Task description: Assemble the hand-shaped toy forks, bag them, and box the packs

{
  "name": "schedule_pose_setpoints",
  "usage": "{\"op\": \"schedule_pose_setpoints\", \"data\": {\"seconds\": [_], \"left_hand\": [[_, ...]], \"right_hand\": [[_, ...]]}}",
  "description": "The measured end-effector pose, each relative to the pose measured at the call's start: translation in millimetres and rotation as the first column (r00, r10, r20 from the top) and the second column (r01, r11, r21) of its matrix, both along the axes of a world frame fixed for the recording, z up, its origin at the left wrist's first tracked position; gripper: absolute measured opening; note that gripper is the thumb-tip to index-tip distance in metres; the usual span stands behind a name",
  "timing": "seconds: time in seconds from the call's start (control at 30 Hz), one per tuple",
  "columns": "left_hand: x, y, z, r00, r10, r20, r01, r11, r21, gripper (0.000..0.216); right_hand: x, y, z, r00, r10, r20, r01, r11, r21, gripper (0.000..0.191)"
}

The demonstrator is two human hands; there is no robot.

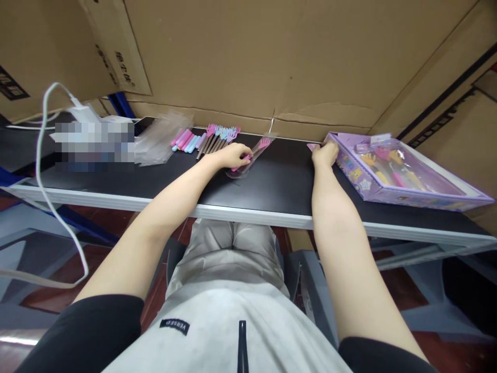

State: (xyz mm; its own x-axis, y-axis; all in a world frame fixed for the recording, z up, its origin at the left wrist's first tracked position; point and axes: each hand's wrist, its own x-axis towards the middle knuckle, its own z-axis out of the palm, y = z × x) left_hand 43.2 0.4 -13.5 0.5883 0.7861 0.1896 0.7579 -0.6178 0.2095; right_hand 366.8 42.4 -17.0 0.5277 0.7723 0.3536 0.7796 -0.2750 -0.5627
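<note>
My left hand is closed on a pink back scratcher with a claw-shaped head, which lies slantwise in a clear plastic bag on the table. Beside the box's left end, my right hand is closed, and a flat pink piece sticks out from its fingers; the rest of that piece is hidden. To the left of my left hand lie metal rods with pink, blue and purple claw heads. Several loose pastel handles sit in a row next to them.
A purple display box with a clear window and back scratchers inside stands at the right. Empty clear bags are heaped on the left. A white cable hangs over the table's left end. Cardboard walls the back.
</note>
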Motion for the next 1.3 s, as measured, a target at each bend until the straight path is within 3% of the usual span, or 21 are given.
{"op": "schedule_pose_setpoints", "data": {"seconds": [0.17, 0.5, 0.8, 1.07, 1.2, 1.3], "left_hand": [[0.5, 0.7, 0.0, 1.000, -0.016, -0.008, 0.016, 1.000, 0.021, 0.041], [2.0, -2.5, 2.2, 0.999, -0.013, -0.036, 0.013, 1.000, 0.018, 0.041], [0.5, 1.9, -0.9, 1.000, -0.020, -0.022, 0.020, 1.000, 0.023, 0.040], [2.5, -3.4, 3.2, 0.999, 0.012, -0.037, -0.012, 1.000, -0.005, 0.044], [0.1, -2.6, 3.7, 0.999, 0.013, -0.044, -0.014, 1.000, -0.010, 0.046], [-1.9, -1.6, 4.8, 0.998, 0.030, -0.060, -0.030, 0.999, -0.010, 0.047]], "right_hand": [[10.9, 10.4, -10.5, 0.998, -0.022, -0.059, 0.020, 0.999, -0.037, 0.056], [25.0, 30.3, -15.7, 0.999, -0.048, -0.024, 0.047, 0.997, -0.054, 0.064], [27.2, 33.7, -16.0, 0.999, -0.043, -0.007, 0.043, 0.999, -0.014, 0.045], [10.1, 8.8, 2.1, 0.980, 0.015, -0.199, 0.021, 0.984, 0.178, 0.032], [0.2, 8.4, 15.4, 0.879, 0.124, -0.459, 0.038, 0.944, 0.329, 0.029], [-3.1, 17.9, 20.4, 0.672, 0.219, -0.707, 0.092, 0.923, 0.373, 0.026]]}}
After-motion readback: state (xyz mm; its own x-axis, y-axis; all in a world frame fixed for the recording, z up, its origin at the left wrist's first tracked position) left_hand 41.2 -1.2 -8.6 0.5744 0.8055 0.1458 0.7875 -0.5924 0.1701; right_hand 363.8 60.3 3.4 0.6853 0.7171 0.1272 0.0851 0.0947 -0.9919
